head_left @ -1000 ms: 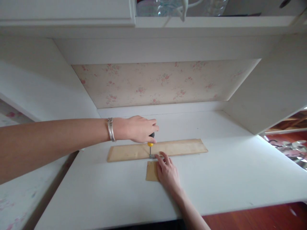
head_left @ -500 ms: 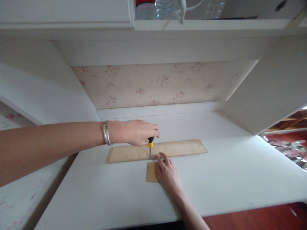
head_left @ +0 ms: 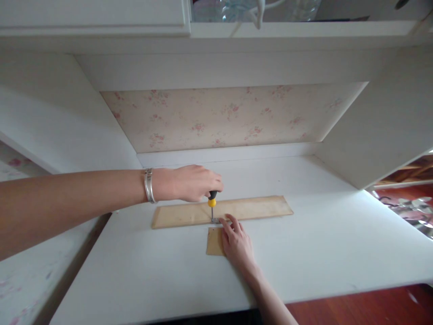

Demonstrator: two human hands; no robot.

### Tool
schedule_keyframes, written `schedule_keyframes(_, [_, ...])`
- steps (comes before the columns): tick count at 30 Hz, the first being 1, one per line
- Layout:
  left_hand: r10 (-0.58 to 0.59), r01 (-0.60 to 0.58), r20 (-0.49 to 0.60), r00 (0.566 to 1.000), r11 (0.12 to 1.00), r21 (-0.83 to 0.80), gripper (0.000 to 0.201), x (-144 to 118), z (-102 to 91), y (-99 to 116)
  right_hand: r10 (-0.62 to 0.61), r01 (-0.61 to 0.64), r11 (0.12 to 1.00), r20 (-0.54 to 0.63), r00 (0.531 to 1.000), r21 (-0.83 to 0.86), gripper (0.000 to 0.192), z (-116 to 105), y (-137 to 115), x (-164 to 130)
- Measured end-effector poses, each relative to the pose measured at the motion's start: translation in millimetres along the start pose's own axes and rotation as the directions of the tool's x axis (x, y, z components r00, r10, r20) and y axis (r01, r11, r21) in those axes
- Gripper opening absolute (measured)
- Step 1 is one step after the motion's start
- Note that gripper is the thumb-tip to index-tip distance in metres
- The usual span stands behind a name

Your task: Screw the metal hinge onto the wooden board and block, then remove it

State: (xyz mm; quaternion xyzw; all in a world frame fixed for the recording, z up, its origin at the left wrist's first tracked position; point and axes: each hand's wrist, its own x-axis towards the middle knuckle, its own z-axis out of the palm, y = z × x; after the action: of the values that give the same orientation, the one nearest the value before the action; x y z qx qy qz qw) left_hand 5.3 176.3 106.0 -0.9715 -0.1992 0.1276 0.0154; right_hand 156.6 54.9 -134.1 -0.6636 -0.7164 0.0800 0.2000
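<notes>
My left hand (head_left: 199, 183), with a silver bangle at the wrist, is closed around the black and yellow handle of a screwdriver (head_left: 212, 201). The screwdriver stands upright, its tip on a small metal plate (head_left: 215, 220) at the near edge of a long thin wooden board (head_left: 253, 207). From the right, my right hand (head_left: 237, 239) holds the plate with its thumb and fingertips. Partly beneath that hand lies a small square wooden piece (head_left: 214, 241), just in front of the board. My fingers hide part of the plate.
Everything lies on a white tabletop (head_left: 152, 271) with white side panels (head_left: 382, 113) and a flowered back wall (head_left: 209, 119). Overhead, a white cable (head_left: 260, 13) hangs from a shelf holding clear plastic bottles. Shiny objects (head_left: 409, 207) stand beyond the right edge.
The fingers of my left hand have curled further around the screwdriver handle. My right hand, the plate and the board stay together; the whole view has shifted slightly.
</notes>
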Motion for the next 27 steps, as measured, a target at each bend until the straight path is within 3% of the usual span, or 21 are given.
schedule_keyframes(3, [-0.141, 0.142, -0.026, 0.99, 0.989, 0.042, 0.032, 3, 3.2, -1, -0.003, 0.003, 1.0, -0.002, 1.0, 0.008, 0.038, 1, 1, -1])
schedule_keyframes(5, [-0.168, 0.17, -0.054, 0.984, 0.984, 0.047, 0.04, 4, 4.6, -1, -0.006, 0.006, 1.0, -0.004, 1.0, 0.009, 0.039, 1, 1, -1])
schedule_keyframes(9, [0.063, -0.06, -0.061, 0.996, 0.997, 0.054, 0.029, -1, 2.0, 1, -0.003, 0.003, 1.0, -0.005, 1.0, 0.009, 0.038, 1, 1, -1])
schedule_keyframes(11, [0.118, -0.115, -0.032, 0.993, 0.991, 0.066, 0.021, -4, 0.1, 1, -0.004, 0.004, 1.0, -0.002, 1.0, 0.013, 0.038, 0, 1, -1])
schedule_keyframes(14, [0.075, -0.072, -0.026, 0.997, 0.993, 0.095, 0.016, -3, 0.2, 1, -0.003, 0.003, 1.0, 0.004, 1.0, 0.013, 0.038, 0, 1, -1])
schedule_keyframes(20, [-0.074, 0.086, -0.074, 0.994, 0.981, 0.172, 0.032, 3, 1.2, 10, -0.008, 0.008, 1.0, 0.01, 1.0, 0.005, 0.04, 1, 1, 0])
schedule_keyframes(25, [0.132, -0.12, -0.069, 0.989, 0.982, 0.148, 0.019, -4, -4.0, 9, -0.015, 0.015, 1.0, 0.009, 1.0, -0.001, 0.04, 1, 2, 0])
schedule_keyframes(27, [0.131, -0.122, -0.051, 0.99, 0.982, 0.146, 0.018, -4, -3.1, 7, -0.013, 0.013, 1.0, 0.005, 1.0, -0.004, 0.039, 1, 2, 0])
